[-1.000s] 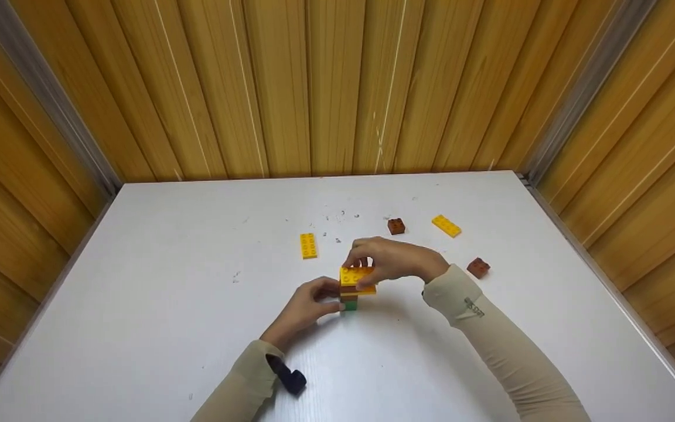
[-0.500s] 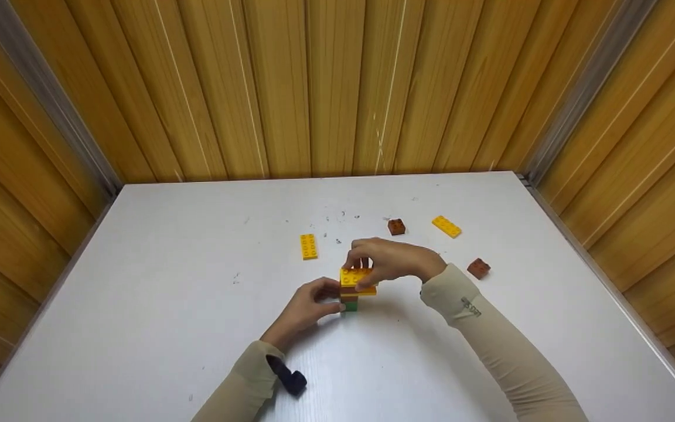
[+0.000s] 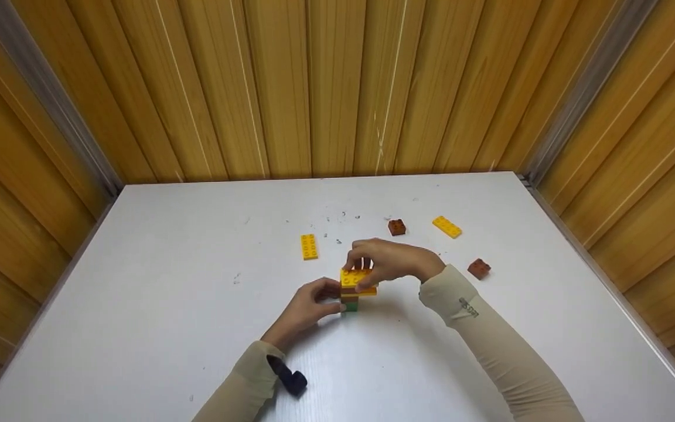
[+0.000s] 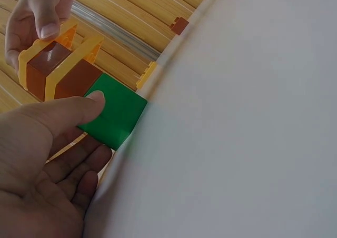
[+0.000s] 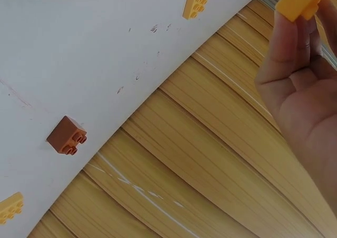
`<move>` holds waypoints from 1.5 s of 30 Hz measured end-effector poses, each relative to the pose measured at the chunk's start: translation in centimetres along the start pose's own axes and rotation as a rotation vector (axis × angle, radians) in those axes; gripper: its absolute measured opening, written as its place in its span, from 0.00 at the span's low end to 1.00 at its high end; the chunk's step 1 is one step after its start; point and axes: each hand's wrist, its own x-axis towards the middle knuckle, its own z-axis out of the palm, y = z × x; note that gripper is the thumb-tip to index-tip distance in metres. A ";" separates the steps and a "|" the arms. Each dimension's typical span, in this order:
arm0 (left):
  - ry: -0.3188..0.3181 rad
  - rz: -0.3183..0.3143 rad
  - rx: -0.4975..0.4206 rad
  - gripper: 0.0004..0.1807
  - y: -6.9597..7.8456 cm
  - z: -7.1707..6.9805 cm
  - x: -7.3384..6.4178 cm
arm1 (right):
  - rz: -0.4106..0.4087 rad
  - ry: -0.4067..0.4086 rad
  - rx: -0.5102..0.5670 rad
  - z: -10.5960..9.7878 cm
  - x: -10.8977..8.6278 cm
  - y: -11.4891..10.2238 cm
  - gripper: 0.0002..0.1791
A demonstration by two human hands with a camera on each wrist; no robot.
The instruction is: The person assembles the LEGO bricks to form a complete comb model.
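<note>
A small tower of building bricks stands on the table between the hands. Its base is a green brick (image 4: 117,111); above it come a lower brown brick (image 4: 78,81), a yellow plate, an upper brown brick (image 4: 44,72) and a top yellow plate (image 3: 350,278). Both plates stick out to the right in the head view. My left hand (image 3: 303,308) grips the base, its thumb pressed on the green brick's side and its fingers behind. From above, my right hand (image 3: 389,258) pinches the top yellow plate between thumb and fingers, covering part of its studs.
On the white table (image 3: 156,281) lie a loose yellow plate (image 3: 309,247) behind the tower and another yellow plate (image 3: 447,227) at the back right. Two loose brown bricks, a farther brick (image 3: 396,227) and a nearer brick (image 3: 479,268), sit to the right. Wood-patterned walls enclose the table.
Both hands keep their hold on the tower. The right forearm has shifted very slightly to the left; the loose bricks lie where they were.
</note>
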 end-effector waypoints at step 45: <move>-0.004 0.021 0.002 0.19 -0.2 -0.4 0.0 | -0.059 0.030 0.014 0.1 -0.1 0.4 0.21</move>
